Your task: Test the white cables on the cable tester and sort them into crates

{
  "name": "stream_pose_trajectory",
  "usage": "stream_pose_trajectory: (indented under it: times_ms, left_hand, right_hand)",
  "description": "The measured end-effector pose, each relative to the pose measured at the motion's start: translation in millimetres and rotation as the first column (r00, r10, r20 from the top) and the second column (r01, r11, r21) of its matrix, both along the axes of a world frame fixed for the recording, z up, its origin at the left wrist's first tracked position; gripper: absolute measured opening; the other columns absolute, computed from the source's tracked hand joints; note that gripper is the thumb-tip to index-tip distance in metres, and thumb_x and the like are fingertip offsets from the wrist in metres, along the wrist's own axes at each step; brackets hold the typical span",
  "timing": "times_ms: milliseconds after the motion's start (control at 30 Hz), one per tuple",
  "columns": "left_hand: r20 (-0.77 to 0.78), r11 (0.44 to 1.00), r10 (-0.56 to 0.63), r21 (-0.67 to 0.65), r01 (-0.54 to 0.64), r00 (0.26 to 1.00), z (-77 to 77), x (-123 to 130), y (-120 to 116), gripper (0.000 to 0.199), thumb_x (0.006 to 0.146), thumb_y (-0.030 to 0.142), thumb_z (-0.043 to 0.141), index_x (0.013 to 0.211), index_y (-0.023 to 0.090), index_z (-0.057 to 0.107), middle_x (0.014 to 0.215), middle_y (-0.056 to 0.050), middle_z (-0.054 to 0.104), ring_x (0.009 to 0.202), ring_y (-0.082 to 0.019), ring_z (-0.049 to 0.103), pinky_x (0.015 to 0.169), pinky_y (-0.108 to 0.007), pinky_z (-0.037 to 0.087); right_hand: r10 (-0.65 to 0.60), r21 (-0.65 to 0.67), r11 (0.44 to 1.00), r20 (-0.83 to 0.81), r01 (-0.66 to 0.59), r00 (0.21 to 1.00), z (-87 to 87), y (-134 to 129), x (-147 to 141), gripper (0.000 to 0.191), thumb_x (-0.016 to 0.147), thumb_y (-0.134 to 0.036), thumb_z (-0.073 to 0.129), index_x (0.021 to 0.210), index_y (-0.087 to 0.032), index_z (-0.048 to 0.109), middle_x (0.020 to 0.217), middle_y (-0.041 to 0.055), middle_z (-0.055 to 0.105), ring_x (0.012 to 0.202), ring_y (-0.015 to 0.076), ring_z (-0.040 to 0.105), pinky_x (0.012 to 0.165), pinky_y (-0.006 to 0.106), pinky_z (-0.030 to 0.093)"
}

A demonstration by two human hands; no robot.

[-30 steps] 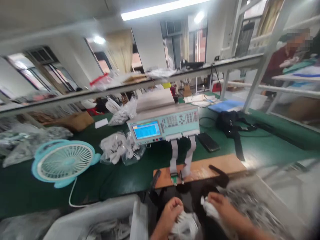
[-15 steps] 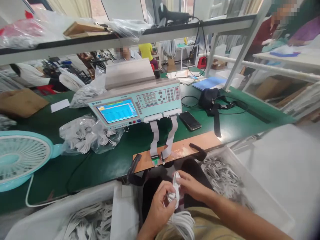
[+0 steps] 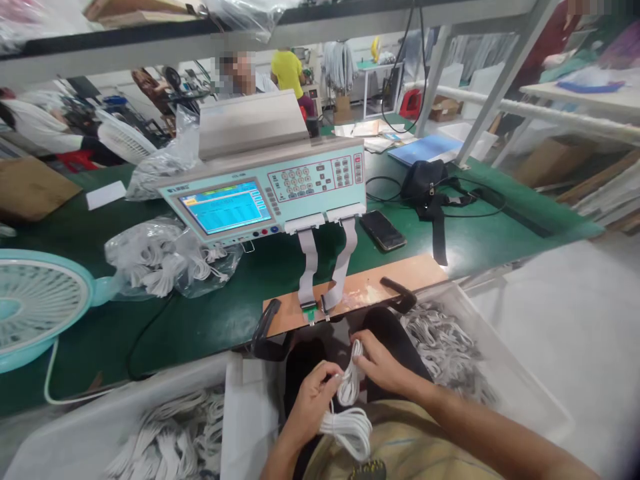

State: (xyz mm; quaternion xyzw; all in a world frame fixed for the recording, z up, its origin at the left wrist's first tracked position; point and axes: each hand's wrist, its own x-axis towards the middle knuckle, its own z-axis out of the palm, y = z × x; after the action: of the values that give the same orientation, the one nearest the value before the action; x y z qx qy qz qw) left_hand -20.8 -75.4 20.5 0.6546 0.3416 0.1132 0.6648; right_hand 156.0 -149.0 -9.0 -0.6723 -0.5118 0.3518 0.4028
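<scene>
A small coiled white cable [image 3: 349, 383] hangs between my two hands above my lap. The fingers of my right hand [image 3: 379, 360] are closed on the top of this coil. My left hand [image 3: 311, 400] pinches at the coil's left side, on what looks like a cable end. Below the left hand, a second, larger loop of white cable [image 3: 349, 430] rests against my clothing; whether the left palm also grips it is hidden. Beyond the hands, two flat grey ribbon cables [image 3: 309, 267] run from a bench tester [image 3: 320, 183] with a lit screen to small connectors on a wooden board [image 3: 357, 287].
White bins [image 3: 233, 407] of cables stand to the left and right [image 3: 525, 393] of my legs. On the green table [image 3: 220, 333] are a blue fan [image 3: 45, 307], bagged cables [image 3: 160, 257], a phone [image 3: 383, 230] and a black bag [image 3: 425, 183]. Black clamps [image 3: 267, 327] hold the board's ends.
My hands have moved slightly apart, and the small coil shows more fully between them. The larger loop has shifted a little left. The head view has tilted downward.
</scene>
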Motion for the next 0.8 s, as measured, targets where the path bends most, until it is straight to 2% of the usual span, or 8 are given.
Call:
stream_pose_trajectory:
  times_ms: [133,267,333,400,467,567,667,800]
  left_hand:
    - [0.038,0.986,0.002,-0.165,0.005,0.999,-15.3,-4,0,0.023,0.086,0.039,0.049,0.080,0.017,0.054,0.058,0.007,0.040,0.046,-0.006,0.033,0.043,-0.018,0.025]
    - [0.069,0.934,0.052,-0.357,-0.024,0.996,-29.5,-12,-3,0.028,0.081,0.045,0.056,0.077,0.018,0.051,0.056,0.008,0.043,0.038,-0.003,0.028,0.039,-0.018,0.024]
    - [0.106,0.878,0.120,-0.476,-0.055,0.987,-33.9,-14,-5,0.031,0.077,0.048,0.059,0.075,0.018,0.049,0.052,0.009,0.042,0.034,-0.002,0.024,0.038,-0.018,0.024]
    - [0.140,0.826,0.195,-0.557,-0.086,0.971,-37.1,-14,-7,0.034,0.075,0.049,0.062,0.072,0.018,0.048,0.052,0.009,0.042,0.035,-0.002,0.021,0.039,-0.017,0.022]
    - [0.164,0.794,0.242,-0.600,-0.098,0.956,-40.7,-14,-10,0.039,0.071,0.051,0.065,0.069,0.017,0.046,0.055,0.008,0.043,0.039,-0.002,0.023,0.042,-0.017,0.021]
    - [0.182,0.751,0.223,-0.658,-0.050,0.958,-47.9,-14,-18,0.043,0.066,0.054,0.067,0.065,0.017,0.045,0.057,0.007,0.041,0.043,-0.003,0.026,0.043,-0.018,0.022]
    - [0.198,0.713,0.245,-0.700,-0.038,0.949,-53.6,-14,-27,0.040,0.068,0.050,0.067,0.064,0.016,0.047,0.058,0.005,0.041,0.045,-0.005,0.029,0.044,-0.019,0.022]
    - [0.217,0.698,0.260,-0.716,-0.028,0.941,-52.9,-15,-32,0.035,0.070,0.045,0.068,0.061,0.015,0.051,0.058,0.003,0.042,0.051,-0.007,0.034,0.049,-0.020,0.026]
  right_hand:
    - [0.113,0.101,0.982,0.360,-0.159,0.926,-3.7,-8,-11,0.046,0.073,-0.016,0.058,0.117,-0.016,0.047,0.117,0.0130,0.046,0.107,0.0264,0.042,0.091,0.044,0.037]
    - [0.117,0.264,0.918,0.531,-0.296,0.839,-9.2,-10,-19,0.037,0.075,-0.017,0.060,0.110,-0.018,0.053,0.115,0.0115,0.053,0.111,0.0278,0.040,0.092,0.046,0.033]
    - [0.159,0.295,0.880,0.556,-0.372,0.816,-6.4,-10,-20,0.026,0.079,-0.021,0.058,0.105,-0.019,0.056,0.107,0.0101,0.058,0.103,0.0250,0.046,0.088,0.043,0.036]
    - [0.273,0.265,0.835,0.562,-0.483,0.781,1.6,-9,-19,0.015,0.086,-0.024,0.051,0.098,-0.018,0.058,0.094,0.0078,0.063,0.088,0.0201,0.051,0.079,0.036,0.040]
    - [0.409,0.221,0.765,0.558,-0.605,0.722,12.4,-11,-17,0.019,0.090,-0.024,0.042,0.090,-0.018,0.060,0.082,0.0051,0.064,0.074,0.0161,0.052,0.070,0.030,0.040]
    - [0.541,0.202,0.670,0.526,-0.714,0.656,26.9,-15,-14,0.027,0.093,-0.025,0.036,0.086,-0.018,0.061,0.075,0.0034,0.063,0.065,0.0136,0.052,0.063,0.026,0.040]
    - [0.581,0.204,0.649,0.489,-0.733,0.651,36.1,-19,-14,0.028,0.094,-0.028,0.036,0.088,-0.018,0.062,0.077,0.0044,0.064,0.064,0.0127,0.054,0.063,0.024,0.041]
    - [0.599,0.191,0.631,0.496,-0.752,0.629,46.7,-20,-15,0.028,0.093,-0.031,0.038,0.090,-0.017,0.063,0.075,0.0048,0.064,0.064,0.0128,0.055,0.061,0.024,0.041]
